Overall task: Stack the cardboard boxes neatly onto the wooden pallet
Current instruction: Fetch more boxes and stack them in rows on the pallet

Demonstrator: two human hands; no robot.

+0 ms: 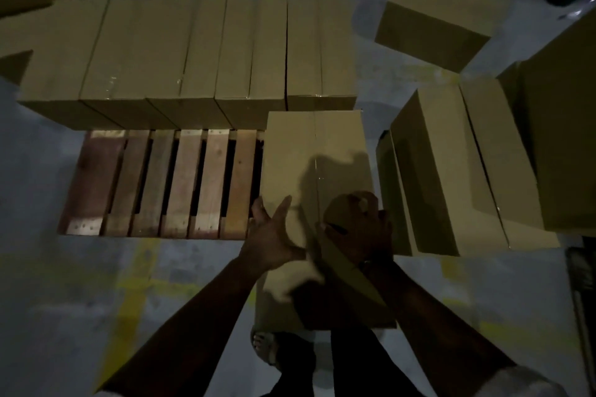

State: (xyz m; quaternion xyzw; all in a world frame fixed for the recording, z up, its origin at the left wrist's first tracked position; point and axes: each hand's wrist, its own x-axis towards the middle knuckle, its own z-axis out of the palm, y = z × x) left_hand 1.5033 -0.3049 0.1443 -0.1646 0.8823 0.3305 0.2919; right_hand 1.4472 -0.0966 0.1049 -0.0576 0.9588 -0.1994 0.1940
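Pallet (pixel 167 184): bearing closed boxes (pixel 180 55).
Box (pixel 309 151): closed, sitting at right end.
Left hand (pixel 271 232): pressing Box, fingers straight.
Right hand (pixel 358 222): touching Box, grip unclear.

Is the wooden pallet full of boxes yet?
Partly full: cardboard boxes cover the far side and right end of the wooden pallet; bare slats show.

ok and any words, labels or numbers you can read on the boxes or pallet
No readable text anywhere in this dim view.
Row of boxes on the wooden pallet: plain, tape seams only.
Held box: plain.
Boxes on the floor: plain.
Yellow floor paint: no letters.
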